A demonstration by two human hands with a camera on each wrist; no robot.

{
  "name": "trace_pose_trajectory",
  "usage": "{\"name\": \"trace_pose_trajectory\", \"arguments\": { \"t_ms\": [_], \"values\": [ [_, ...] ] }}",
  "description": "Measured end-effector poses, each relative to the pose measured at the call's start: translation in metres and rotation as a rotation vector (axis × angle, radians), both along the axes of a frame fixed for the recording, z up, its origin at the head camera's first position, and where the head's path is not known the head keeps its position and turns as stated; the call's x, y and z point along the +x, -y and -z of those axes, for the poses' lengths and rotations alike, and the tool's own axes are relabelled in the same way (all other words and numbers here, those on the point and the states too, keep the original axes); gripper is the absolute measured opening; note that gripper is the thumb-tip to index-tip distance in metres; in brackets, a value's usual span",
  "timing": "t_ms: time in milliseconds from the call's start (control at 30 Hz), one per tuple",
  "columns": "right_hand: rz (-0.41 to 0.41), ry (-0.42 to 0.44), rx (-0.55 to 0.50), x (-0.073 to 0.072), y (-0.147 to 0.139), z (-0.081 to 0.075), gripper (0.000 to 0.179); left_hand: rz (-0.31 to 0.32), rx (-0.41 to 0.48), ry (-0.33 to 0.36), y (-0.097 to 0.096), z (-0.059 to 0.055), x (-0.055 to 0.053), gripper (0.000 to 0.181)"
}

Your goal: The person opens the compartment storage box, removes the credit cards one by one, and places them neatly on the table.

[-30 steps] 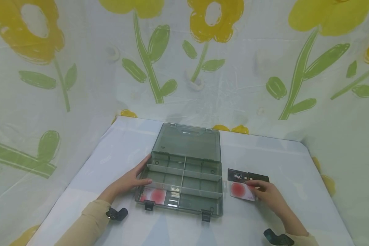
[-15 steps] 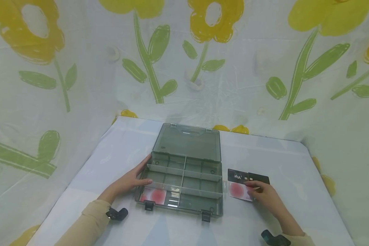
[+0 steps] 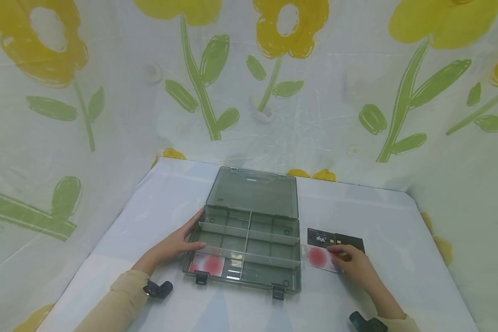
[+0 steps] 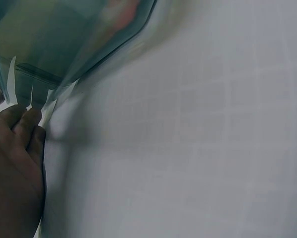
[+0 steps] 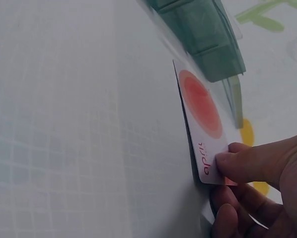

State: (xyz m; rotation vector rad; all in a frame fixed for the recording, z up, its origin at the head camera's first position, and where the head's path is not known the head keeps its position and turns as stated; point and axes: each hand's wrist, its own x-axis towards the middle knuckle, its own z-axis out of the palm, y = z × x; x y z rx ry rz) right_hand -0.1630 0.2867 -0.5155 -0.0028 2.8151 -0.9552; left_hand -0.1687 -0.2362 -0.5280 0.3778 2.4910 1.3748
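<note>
A translucent grey-green plastic organizer box [image 3: 269, 275] stands with its lid [image 3: 255, 191] folded back. A white card with a red circle [image 3: 213, 264] lies in its front-left compartment. My left hand [image 3: 172, 249] rests on the box's left side, thumb across the rim and fingers along the outer wall, as the left wrist view also shows. To the right of the box, my right hand [image 3: 354, 265] pinches a second white card with a red circle [image 3: 317, 257] between thumb and fingers. In the right wrist view this card [image 5: 200, 119] is tilted, its far end towards the box.
Beyond the right hand lie a black card marked "Vip" [image 3: 318, 238] and another black card [image 3: 352, 241], partly covered by the fingers. Dividers [image 3: 269, 237] split the box into several compartments. Black latches [image 3: 278, 292] stick out in front. A flower-printed curtain [image 3: 315, 115] surrounds the white table [image 3: 170, 184].
My right hand has moved slightly left, bringing the pinched card closer to the box. The left hand and the box have stayed in place.
</note>
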Motion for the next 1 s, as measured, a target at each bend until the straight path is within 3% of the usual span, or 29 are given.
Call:
{"name": "trace_pose_trajectory", "arguments": {
  "t_ms": [567, 1000],
  "values": [
    [0.001, -0.071, 0.030, 0.0013, 0.0038, 0.0055, 0.025, -0.003, -0.001, 0.013, 0.0007, -0.0007, -0.0006, 0.103],
    [0.020, -0.068, 0.015, 0.0000, 0.0047, 0.0068, 0.028, 0.003, 0.003, 0.003, 0.0010, 0.0012, -0.0004, 0.102]
  ]
}}
